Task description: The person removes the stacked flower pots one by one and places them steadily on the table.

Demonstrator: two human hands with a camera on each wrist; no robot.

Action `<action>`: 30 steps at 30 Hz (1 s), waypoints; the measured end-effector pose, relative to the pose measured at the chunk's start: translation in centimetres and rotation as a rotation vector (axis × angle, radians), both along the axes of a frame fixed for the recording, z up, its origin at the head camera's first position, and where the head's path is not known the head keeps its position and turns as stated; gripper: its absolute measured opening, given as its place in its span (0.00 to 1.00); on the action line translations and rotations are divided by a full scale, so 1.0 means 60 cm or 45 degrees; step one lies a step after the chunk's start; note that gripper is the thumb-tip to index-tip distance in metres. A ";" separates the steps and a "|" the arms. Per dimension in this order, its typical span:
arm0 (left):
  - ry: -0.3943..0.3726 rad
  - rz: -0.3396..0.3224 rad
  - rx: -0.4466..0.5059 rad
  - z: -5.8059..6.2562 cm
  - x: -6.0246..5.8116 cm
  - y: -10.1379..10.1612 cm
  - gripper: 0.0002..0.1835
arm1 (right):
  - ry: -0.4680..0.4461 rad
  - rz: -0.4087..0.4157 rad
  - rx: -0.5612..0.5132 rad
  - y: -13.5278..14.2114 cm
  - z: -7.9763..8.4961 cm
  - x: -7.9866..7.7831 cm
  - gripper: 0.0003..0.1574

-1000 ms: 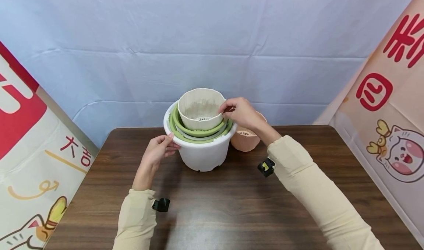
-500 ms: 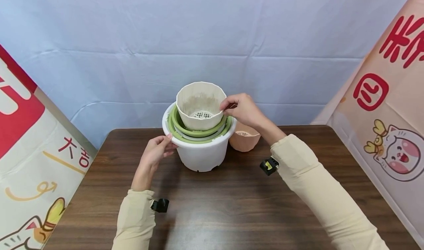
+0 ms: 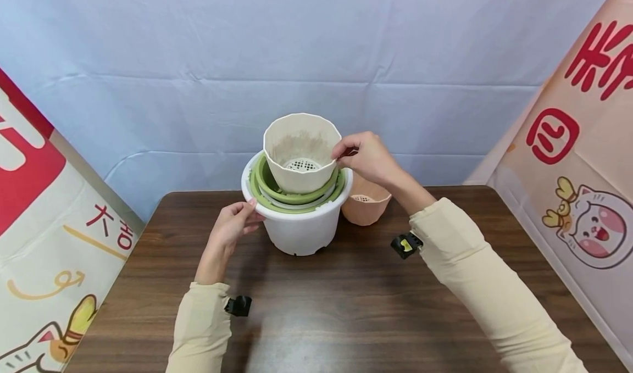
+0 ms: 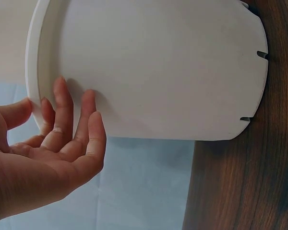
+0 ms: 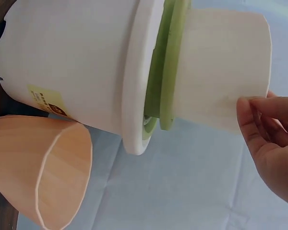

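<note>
One cream pot (image 3: pixel 303 154) has its rim between the right fingers (image 3: pixel 352 141)

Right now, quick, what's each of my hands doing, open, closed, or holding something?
Left hand: holding the large white pot by its edge, thumb against fingers' side.
Right hand: pinching the cream pot at its edge.

The white pot (image 3: pixel 300 238) is smooth plastic with a soft sheen; the green pot (image 5: pixel 174 67) inside it is matt plastic. The cream pot (image 5: pixel 221 67) is matt, smudged within. The peach pot (image 5: pixel 19 153) at right is dull plastic. The table (image 3: pixel 306 318) shows wood grain, glossy nearer. The far backdrop (image 3: pixel 316 49) is creased, perhaps cloth.
</note>
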State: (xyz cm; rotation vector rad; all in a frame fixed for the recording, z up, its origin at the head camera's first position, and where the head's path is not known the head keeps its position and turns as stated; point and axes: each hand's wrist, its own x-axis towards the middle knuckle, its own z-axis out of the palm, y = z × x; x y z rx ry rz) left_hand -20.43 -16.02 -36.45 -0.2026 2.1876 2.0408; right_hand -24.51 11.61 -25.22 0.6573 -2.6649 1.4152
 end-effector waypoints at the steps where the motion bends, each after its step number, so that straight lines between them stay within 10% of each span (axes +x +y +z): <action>1: 0.000 -0.002 0.001 0.000 0.000 0.000 0.19 | 0.006 0.000 0.002 0.001 0.002 0.001 0.08; 30: -0.001 -0.032 0.104 0.003 0.003 0.003 0.18 | 0.017 -0.068 -0.106 0.028 0.039 0.031 0.04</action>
